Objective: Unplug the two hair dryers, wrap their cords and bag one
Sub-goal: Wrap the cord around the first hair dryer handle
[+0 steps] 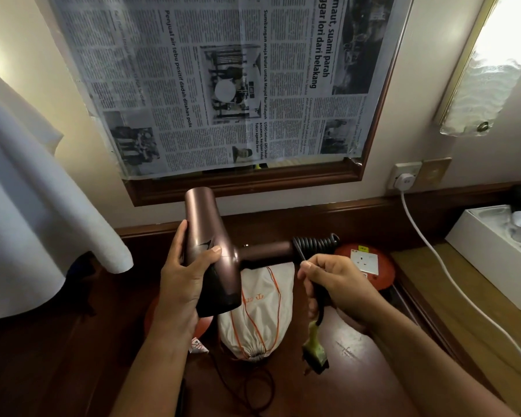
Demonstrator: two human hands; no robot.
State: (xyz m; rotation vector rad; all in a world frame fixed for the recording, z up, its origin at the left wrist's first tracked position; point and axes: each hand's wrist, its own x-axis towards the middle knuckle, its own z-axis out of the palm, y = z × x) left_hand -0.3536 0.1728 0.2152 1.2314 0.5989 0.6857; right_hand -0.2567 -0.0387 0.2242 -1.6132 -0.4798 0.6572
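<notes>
A mauve dryer (206,251) is held above a dark wooden desk (73,341), barrel pointing up toward the wall, handle sticking out to the right. The barrel is gripped by the left hand (181,278), thumb across the front, fingers curled behind. A black cord (315,243) is seen wound in tight coils round the end of the handle. The loose tail of the cord is pinched by the right hand (337,281), fingers curled round it; the plug (315,355), with a greenish body, hangs below that hand, free of any socket.

Under the dryer a white drawstring bag (259,314) with orange strings is lying on the desk, drawn closed at its near end and bulging; what is inside cannot be told. A thin dark cable (253,386) is looped on the desk near the bag's closed end. A red cord reel (370,266) with a white socket face is set just right of the coils, behind the right hand.

On the wall a newspaper (217,79) is seen covering a wood-framed mirror (283,179). A white plug (405,180) is seated in the wall socket at right, its white cable (451,281) running down across a lighter side counter. A white box (494,251) is placed on that counter. White cloth (36,188) hangs at left.
</notes>
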